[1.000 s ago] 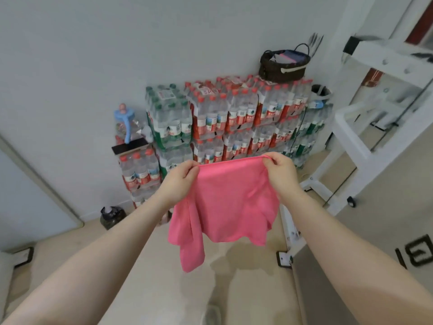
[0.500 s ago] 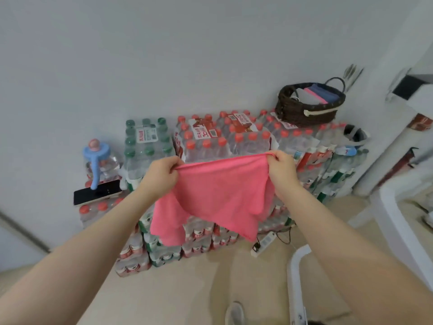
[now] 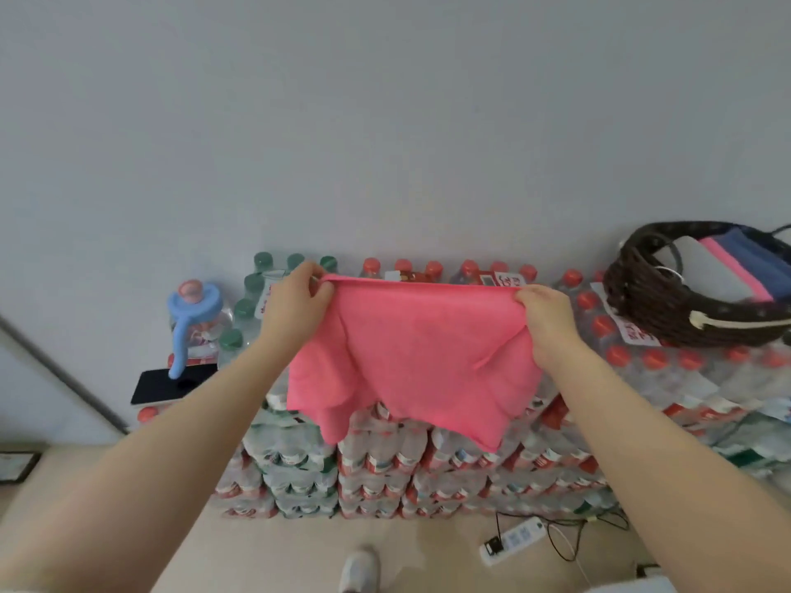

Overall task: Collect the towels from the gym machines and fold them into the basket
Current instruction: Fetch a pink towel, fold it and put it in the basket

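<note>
Three folded towels (image 3: pixel 727 267) already lie in the basket (image 3: pixel 667 310), far right. My left hand (image 3: pixel 291 310) and right hand (image 3: pixel 545 318) pinch the pink towel's (image 3: pixel 411 357) top corners, spread, unfolded.

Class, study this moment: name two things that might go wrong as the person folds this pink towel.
The pink towel is only pinched at its top corners by the left hand and right hand, so a corner might slip. Its loose lower edge might brush the stacked water bottles.
</note>
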{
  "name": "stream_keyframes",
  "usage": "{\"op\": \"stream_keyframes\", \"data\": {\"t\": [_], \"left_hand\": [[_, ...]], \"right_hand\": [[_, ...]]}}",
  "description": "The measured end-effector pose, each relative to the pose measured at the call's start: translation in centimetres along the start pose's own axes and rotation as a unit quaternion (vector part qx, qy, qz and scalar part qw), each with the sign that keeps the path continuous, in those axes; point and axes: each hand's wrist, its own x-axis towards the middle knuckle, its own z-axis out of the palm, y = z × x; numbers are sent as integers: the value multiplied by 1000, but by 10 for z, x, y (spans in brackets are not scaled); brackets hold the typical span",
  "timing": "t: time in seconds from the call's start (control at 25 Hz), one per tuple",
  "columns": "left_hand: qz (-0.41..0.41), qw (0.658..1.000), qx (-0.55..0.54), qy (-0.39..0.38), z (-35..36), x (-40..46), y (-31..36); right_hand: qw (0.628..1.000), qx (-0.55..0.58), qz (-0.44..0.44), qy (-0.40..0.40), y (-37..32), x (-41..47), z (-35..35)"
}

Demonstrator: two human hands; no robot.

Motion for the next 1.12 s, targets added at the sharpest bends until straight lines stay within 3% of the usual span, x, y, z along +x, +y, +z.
{"op": "stream_keyframes", "data": {"t": [0.24,0.48,0.56,0.64,0.72,0.8,0.88,0.92,1.12], "left_hand": [[61,997,48,-6,32,120,3],[79,975,203,-37,80,173,-11],[79,954,277,-80,97,166,-11],[130,943,271,-141,116,154,-1],[203,924,211,-246,136,136,15],[255,877,226,-339,161,120,25],[248,853,281,-363,182,106,29],[225,856,296,-360,188,99,29],[164,850,331,-375,192,79,39]], "right_hand": [[992,-112,-65,0,-15,100,43],[965,-244,-94,6,1,162,67],[953,-286,-95,-28,14,166,67],[930,-318,-169,-71,19,161,60],[874,-344,-286,-191,22,152,52],[752,-446,-338,-347,26,142,44],[643,-551,-342,-407,32,136,40],[619,-578,-340,-409,33,135,40],[583,-598,-380,-398,18,144,28]]}}
